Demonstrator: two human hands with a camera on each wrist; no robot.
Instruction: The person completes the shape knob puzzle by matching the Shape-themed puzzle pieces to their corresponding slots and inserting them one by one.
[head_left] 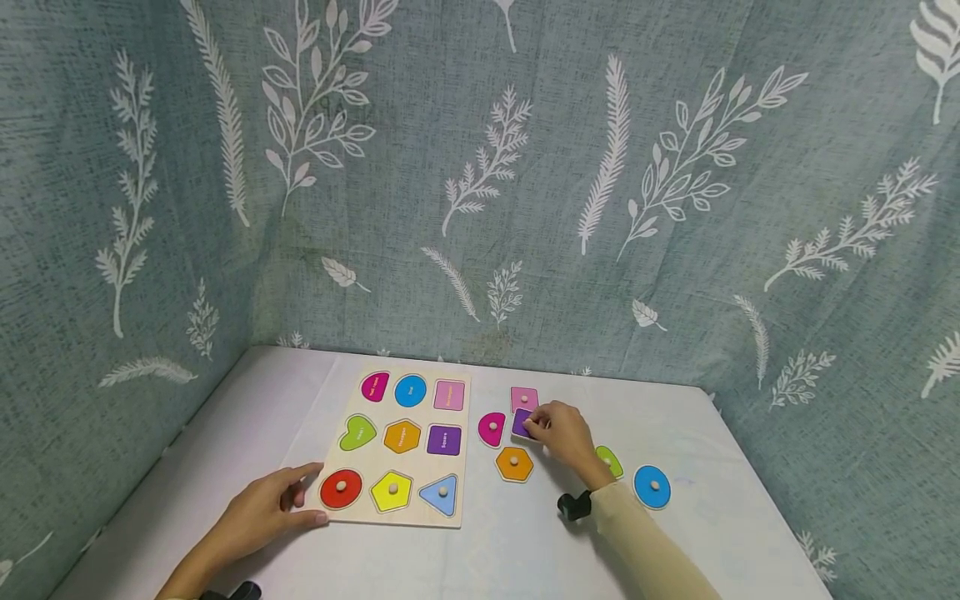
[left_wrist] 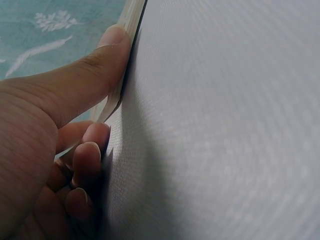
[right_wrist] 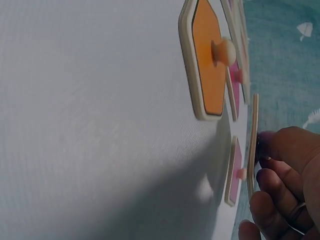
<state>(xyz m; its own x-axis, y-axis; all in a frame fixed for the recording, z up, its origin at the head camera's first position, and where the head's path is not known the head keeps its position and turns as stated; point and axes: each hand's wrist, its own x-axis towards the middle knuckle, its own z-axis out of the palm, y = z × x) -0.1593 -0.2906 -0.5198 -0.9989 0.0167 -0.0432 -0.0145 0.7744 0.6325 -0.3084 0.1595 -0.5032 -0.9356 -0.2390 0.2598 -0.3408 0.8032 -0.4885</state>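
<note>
My left hand [head_left: 258, 512] holds the near left corner of a wooden shape puzzle board [head_left: 417, 463], thumb against its edge and fingers at the side. In the board's near row sit a red circle [head_left: 334, 495], a yellow pentagon [head_left: 388, 498] and a blue triangle [head_left: 447, 503], all knobbed. Colored shapes without knobs fill its other rows, including a purple square [head_left: 444, 440]. With thumb and fingers, my right hand [head_left: 564, 435] pinches a purple square piece [head_left: 519, 423] by its knob. The right wrist view shows that piece [right_wrist: 253, 145] edge-on, raised off the table.
Around the right hand lie a pink piece [head_left: 517, 393], a magenta half-circle [head_left: 489, 431] and an orange hexagon [head_left: 513, 472]. A green piece [head_left: 609, 457], partly hidden by the right wrist, and a blue circle [head_left: 649, 493] lie farther right. A leaf-patterned curtain [head_left: 540, 208] backs the white table.
</note>
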